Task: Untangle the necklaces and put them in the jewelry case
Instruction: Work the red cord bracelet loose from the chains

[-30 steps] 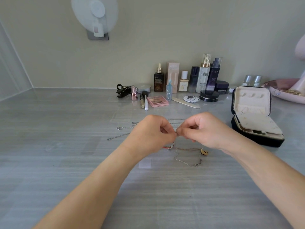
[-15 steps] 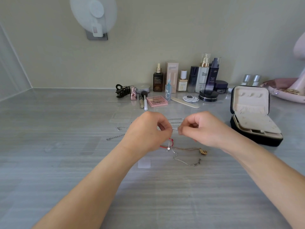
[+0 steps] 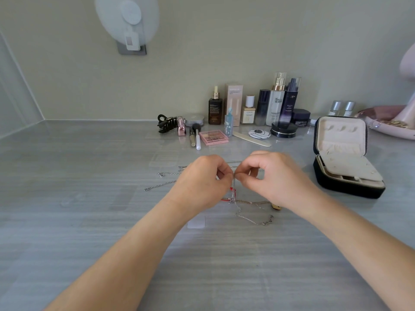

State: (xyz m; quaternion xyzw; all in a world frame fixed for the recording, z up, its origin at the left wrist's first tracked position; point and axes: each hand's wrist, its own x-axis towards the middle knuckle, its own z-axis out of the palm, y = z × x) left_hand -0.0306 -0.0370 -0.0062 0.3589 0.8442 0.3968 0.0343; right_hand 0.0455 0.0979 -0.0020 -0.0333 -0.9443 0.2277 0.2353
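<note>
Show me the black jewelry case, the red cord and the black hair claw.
Black jewelry case (image 3: 343, 187): head view, front wall.
Red cord (image 3: 232, 191): head view, hanging loop.
Black hair claw (image 3: 166, 125): head view, middle.

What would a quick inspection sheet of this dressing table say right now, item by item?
Surface: grey streaked table.
Job's things: tangled necklaces hang from the fingertips down onto the table; loose silver chains trail out to the left; jewelry case stands open at the right.
Clutter: cosmetic bottles, hair claw, eyeshadow palette, all near the back wall.
Grips: left hand and right hand each pinch the chain, fingertips meeting above the tangle.
Cables: nothing seen.
Surroundings: plain wall with a round white fixture mounted on it; pink dish at the right edge.
</note>
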